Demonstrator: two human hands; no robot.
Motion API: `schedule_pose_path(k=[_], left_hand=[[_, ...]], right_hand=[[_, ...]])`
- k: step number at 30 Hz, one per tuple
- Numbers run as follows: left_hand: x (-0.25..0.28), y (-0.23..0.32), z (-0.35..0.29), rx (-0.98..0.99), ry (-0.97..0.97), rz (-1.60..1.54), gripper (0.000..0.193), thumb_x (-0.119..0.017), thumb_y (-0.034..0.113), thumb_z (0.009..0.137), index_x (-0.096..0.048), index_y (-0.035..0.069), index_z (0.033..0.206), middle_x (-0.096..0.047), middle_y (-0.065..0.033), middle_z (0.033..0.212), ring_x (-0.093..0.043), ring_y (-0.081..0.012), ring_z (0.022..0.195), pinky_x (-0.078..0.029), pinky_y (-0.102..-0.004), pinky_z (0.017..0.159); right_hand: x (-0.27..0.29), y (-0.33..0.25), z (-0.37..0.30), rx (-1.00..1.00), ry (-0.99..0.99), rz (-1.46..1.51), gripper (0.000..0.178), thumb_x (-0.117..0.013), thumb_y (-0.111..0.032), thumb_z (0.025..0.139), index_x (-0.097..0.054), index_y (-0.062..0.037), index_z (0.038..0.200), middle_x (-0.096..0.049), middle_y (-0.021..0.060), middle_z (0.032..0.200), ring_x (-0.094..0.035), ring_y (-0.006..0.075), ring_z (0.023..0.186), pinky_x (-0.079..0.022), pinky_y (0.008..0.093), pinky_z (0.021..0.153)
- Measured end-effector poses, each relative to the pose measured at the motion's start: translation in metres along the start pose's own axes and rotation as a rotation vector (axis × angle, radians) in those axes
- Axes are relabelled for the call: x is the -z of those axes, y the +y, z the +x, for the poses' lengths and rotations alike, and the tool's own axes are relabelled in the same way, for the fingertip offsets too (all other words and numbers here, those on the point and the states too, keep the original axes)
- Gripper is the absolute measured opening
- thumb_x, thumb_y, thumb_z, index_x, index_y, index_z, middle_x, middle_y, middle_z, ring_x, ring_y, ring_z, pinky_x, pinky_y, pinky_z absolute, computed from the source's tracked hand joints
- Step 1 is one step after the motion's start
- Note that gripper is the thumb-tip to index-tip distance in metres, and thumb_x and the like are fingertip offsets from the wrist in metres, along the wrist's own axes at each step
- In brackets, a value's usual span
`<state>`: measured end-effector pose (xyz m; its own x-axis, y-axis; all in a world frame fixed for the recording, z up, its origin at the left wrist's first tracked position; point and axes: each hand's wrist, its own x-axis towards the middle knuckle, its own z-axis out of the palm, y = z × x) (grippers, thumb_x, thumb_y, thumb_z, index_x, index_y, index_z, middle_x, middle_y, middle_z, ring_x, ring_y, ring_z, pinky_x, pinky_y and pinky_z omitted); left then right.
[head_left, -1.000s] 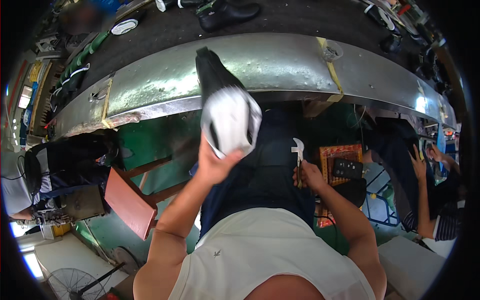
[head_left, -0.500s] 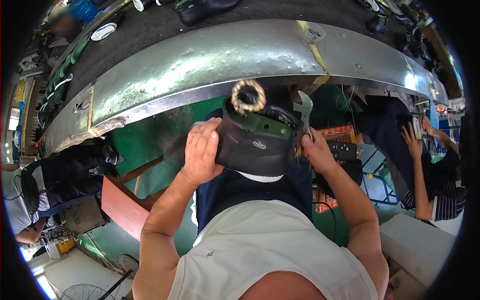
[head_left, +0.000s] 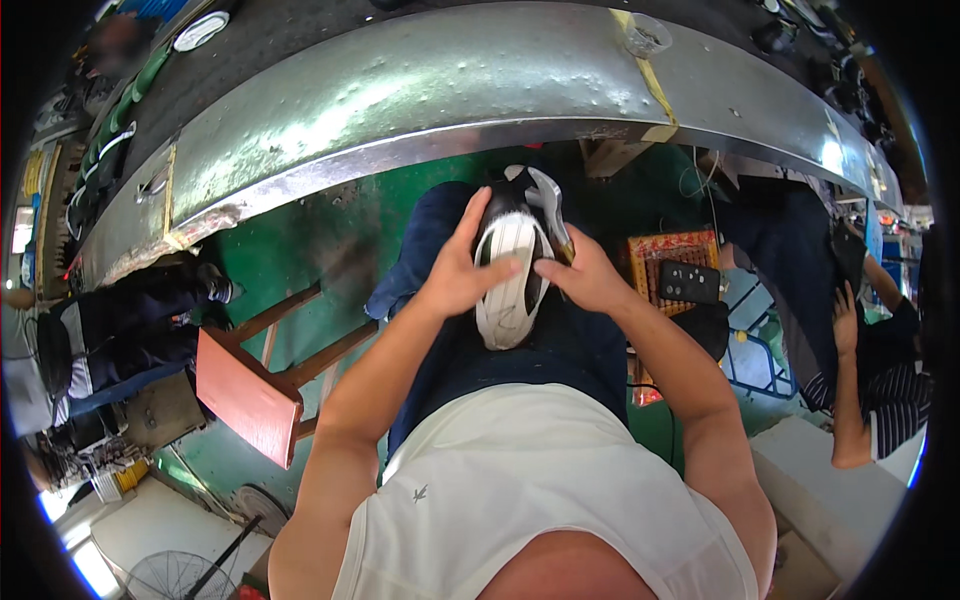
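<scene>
A black shoe upper on a last lies over my lap with its white underside (head_left: pixel 512 262) turned up. My left hand (head_left: pixel 468 270) is wrapped around the shoe's left side, its thumb lying on the white underside. On the other side my right hand (head_left: pixel 595 275) is closed on a pincer-like metal tool (head_left: pixel 546 198) with a curved silver head, standing up beside the shoe's far end. My right thumb touches the shoe's right edge. Most of the tool's handle is hidden in that hand.
A metal-covered bench edge (head_left: pixel 400 90) runs across in front, with a clear plastic cup (head_left: pixel 648 38) on it. A reddish stool (head_left: pixel 245 395) stands at left. A dark phone-like object (head_left: pixel 688 282) lies on a patterned seat at right. Other people sit at both sides.
The shoe has turned over from its black side and opening to its white underside, and come nearer my lap. Both hands have drawn closer together around it; the tool moved left.
</scene>
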<state>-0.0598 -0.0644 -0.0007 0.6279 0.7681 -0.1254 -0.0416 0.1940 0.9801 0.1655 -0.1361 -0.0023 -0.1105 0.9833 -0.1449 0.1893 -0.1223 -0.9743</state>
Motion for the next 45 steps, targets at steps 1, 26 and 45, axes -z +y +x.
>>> schedule_pose_path(k=[1, 26, 45], left_hand=[[0.005, -0.006, 0.007, -0.005, 0.01, 0.003, 0.104, -0.081, 0.017, 0.083, -0.013, 0.002, 0.161, -0.011, -0.0184, 0.167, -0.018, -0.0274, 0.152, -0.02, -0.0387, 0.122], [0.017, -0.013, 0.013, -0.052, 0.131, 0.018, 0.044, -0.056, 0.023, 0.104, -0.042, 0.01, 0.144, -0.031, -0.0138, 0.158, -0.032, -0.0248, 0.144, -0.025, -0.0346, 0.119], [0.028, -0.027, 0.03, 0.13, 0.079, -0.053, 0.043, -0.061, 0.022, 0.103, -0.051, 0.009, 0.143, -0.063, -0.0037, 0.12, -0.058, -0.0119, 0.108, -0.048, -0.0272, 0.095]], right_hand=[[0.003, -0.001, 0.008, -0.068, -0.013, -0.022, 0.043, -0.075, -0.018, 0.085, -0.057, 0.0008, 0.12, -0.067, 0.0162, 0.105, -0.064, 0.0216, 0.099, -0.05, 0.0369, 0.09], [-0.011, -0.057, -0.039, -0.502, -0.248, 0.206, 0.03, -0.054, -0.013, 0.102, -0.058, 0.0022, 0.127, -0.067, 0.0085, 0.1, -0.062, 0.0114, 0.079, -0.053, 0.0262, 0.067], [-0.02, -0.008, -0.017, -0.161, -0.05, -0.357, 0.025, -0.059, -0.017, 0.097, -0.058, 0.0064, 0.105, -0.069, 0.0235, 0.084, -0.068, 0.0414, 0.076, -0.052, 0.0475, 0.07]])
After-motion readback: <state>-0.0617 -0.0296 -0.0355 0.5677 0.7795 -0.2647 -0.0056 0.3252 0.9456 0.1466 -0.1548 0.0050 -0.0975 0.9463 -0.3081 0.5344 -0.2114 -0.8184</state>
